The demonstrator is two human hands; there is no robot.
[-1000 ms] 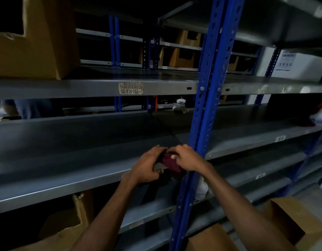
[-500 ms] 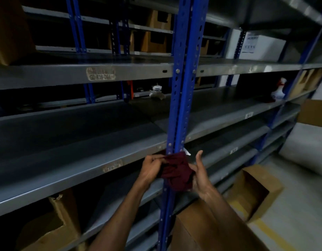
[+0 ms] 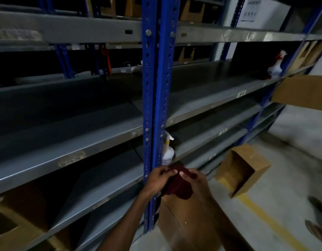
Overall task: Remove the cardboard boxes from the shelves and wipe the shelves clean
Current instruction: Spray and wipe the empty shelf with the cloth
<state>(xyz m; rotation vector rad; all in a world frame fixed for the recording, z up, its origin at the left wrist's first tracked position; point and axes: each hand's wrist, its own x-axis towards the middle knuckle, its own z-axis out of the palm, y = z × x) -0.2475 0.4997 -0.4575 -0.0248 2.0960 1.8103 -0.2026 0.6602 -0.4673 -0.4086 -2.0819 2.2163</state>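
Brown cardboard box, partly in shadow, at 8 o'clock on the lowest visible left shelf.
Grey steel shelves, several tiers, running from 9 o'clock across to 3 o'clock; worn label patches on the front lips.
Blue perforated upright, bolted, standing from 12 o'clock down to 6 o'clock at frame centre.
Left hand, at 6 o'clock, just in front of the upright; fingers curled, pinching the left edge of the cloth.
Dark red cloth, bunched, held between both hands, touching neither shelf nor post as far as can be told.
White spray bottle, upright on a shelf just right of the post, directly above the hands.
Right hand, beside the left; thumb and fingers curled over the cloth's right side, gripping it.
Closed cardboard box, on the floor beneath the forearms.
Open cardboard box, tipped on its side on the concrete floor at 4 o'clock, next to a yellow floor line.
Second spray bottle, red-topped, at 2 o'clock on the far end of a shelf.
Cardboard panel, at 3 o'clock, edge-on.
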